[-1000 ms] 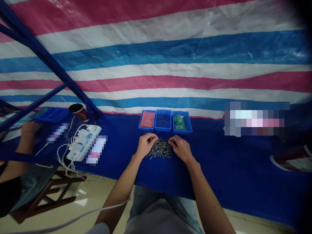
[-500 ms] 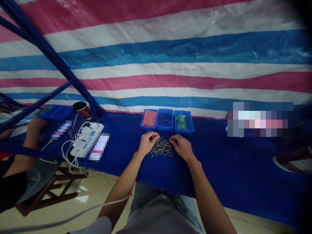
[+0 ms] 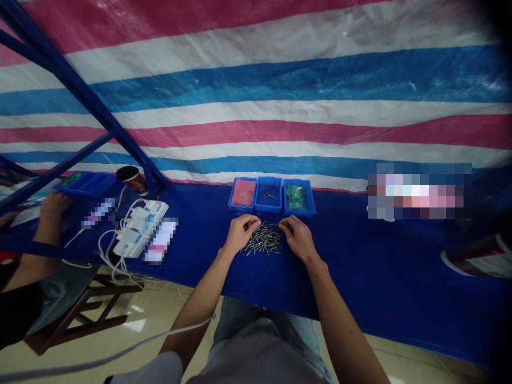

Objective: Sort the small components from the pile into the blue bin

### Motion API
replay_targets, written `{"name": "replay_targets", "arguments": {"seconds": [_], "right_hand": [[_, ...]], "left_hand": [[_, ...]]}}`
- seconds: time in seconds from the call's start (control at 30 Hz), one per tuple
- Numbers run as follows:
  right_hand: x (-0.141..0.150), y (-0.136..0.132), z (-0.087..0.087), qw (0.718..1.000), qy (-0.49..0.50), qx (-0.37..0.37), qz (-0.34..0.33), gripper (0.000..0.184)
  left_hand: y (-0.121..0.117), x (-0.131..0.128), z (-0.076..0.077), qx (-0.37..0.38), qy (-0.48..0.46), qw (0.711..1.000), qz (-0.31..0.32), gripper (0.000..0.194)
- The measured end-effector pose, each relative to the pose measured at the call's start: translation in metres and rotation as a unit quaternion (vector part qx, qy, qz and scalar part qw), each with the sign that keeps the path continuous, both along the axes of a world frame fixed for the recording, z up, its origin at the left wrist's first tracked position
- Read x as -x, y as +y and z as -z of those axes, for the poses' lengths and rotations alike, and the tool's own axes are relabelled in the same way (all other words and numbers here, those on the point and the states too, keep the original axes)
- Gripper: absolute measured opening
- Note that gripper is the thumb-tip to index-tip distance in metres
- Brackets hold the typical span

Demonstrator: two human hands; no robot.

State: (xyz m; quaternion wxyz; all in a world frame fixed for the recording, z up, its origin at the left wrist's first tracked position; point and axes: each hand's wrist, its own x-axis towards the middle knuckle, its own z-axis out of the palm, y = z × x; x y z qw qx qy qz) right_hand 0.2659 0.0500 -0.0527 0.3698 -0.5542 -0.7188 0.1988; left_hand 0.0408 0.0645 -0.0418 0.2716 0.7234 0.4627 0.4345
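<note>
A loose pile of thin, straight metal pieces with a yellowish glint, like long nails or pins, lies on the blue tabletop. My left hand rests at the pile's left edge, its thumb and fingers pinched together. On the opposite side, my right hand is also closed in a pinch, its fingertips at the upper right edge of the pile. Whatever is between the fingertips of either hand is too small to make out. Behind the pile stand three blue bins, with pink bags, a few thin metal pieces and green packets.
To the left are a white power strip with tangled cables, a blurred phone and a dark cup. Another person's hand is at the far left. A blurred object and a cup stand right.
The whole view has shifted slightly. Both hands stay pinched beside the pile, with only slight finger movement; the bins and pile look the same.
</note>
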Motion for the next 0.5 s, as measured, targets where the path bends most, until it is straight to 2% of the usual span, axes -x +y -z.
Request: {"name": "replay_targets", "arguments": {"seconds": [0.17,0.5], "right_hand": [[0.010,-0.006,-0.006,0.999,0.031,-0.027,-0.019,0.022],[0.024,-0.012,-0.010,0.997,0.037,-0.034,-0.052,0.024]], "left_hand": [[-0.002,0.000,-0.002,-0.010,0.029,0.999,0.029,0.023],[-0.005,-0.002,-0.005,-0.025,0.067,0.994,0.080,0.020]]}}
